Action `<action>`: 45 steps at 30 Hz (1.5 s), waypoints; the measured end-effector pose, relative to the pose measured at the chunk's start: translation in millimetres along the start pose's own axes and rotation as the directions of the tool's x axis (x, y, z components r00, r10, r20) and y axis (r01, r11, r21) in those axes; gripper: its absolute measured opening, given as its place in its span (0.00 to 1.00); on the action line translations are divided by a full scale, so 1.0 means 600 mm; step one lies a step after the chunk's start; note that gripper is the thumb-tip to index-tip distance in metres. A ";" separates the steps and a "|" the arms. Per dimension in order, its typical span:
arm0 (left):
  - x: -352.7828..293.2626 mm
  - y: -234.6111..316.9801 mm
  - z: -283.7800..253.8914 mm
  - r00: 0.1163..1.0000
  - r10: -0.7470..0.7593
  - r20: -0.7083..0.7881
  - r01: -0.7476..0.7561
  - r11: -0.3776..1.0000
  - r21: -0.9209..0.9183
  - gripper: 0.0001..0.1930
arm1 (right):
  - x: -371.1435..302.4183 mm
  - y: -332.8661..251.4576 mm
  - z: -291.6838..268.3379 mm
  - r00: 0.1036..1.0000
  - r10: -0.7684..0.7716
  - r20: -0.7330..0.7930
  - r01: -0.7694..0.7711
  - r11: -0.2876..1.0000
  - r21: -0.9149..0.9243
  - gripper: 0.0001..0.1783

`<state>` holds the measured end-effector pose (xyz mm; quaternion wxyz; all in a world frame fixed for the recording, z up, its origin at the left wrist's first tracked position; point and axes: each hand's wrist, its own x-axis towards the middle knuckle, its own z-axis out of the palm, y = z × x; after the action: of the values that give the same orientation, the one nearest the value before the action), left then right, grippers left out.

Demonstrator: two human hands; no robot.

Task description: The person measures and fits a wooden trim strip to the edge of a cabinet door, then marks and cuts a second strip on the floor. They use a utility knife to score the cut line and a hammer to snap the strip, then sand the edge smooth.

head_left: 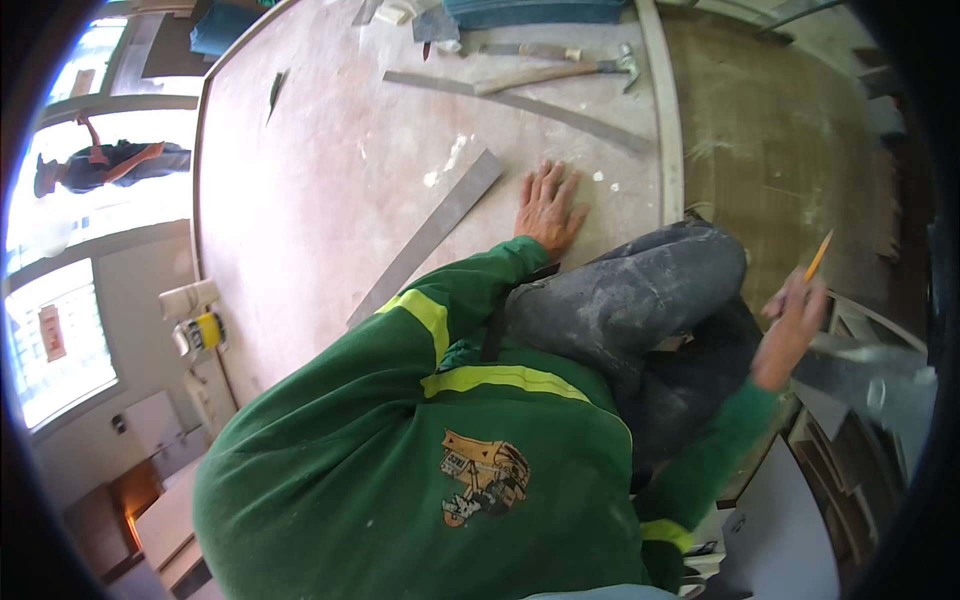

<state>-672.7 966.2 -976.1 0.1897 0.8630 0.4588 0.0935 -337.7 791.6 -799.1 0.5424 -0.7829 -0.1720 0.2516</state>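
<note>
My left hand (pixel 548 210) lies flat on the pale, dusty worktable (pixel 310 180) with its fingers spread. Just left of it is a flat grey strip (pixel 430 235), apart from the fingers and partly hidden by my sleeve. Off the table's right side, my right hand (pixel 793 325) is raised with a yellow pencil (pixel 819 254) between its fingers, the point up. Beyond my left hand, a claw hammer (pixel 545 76) with a wooden handle rests across a second, longer grey strip (pixel 575 122). A chisel-like hand tool (pixel 530 51) is behind the hammer.
My bent knee (pixel 640 280) in dusty trousers is at the table's right rim (pixel 668 130). A blue case (pixel 535 12) stands at the far edge. A yellow-and-white tool (pixel 203 331) is at the left. Panels (pixel 785 520) lean at lower right; another person (pixel 120 165) is far left.
</note>
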 end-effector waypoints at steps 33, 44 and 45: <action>-0.065 -0.397 -0.167 0.941 -0.335 0.046 0.296 0.752 -0.589 0.21 | -0.225 0.092 0.578 0.761 0.040 0.647 0.543 0.506 -0.670 0.16; -0.018 -0.487 -0.175 0.910 -0.324 -0.257 0.194 0.883 -0.426 0.22 | -0.116 0.122 0.596 0.778 0.090 0.622 0.491 0.530 -0.691 0.19; -0.019 -0.492 -0.175 0.911 -0.329 -0.249 0.201 0.881 -0.429 0.23 | -0.111 0.115 0.600 0.778 0.030 0.627 0.530 0.505 -0.681 0.20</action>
<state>-937.6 1131.7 -1002.5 0.2947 0.7088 0.5699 0.2930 -601.0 1005.5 -952.6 0.0595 -0.7944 -0.5396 0.2722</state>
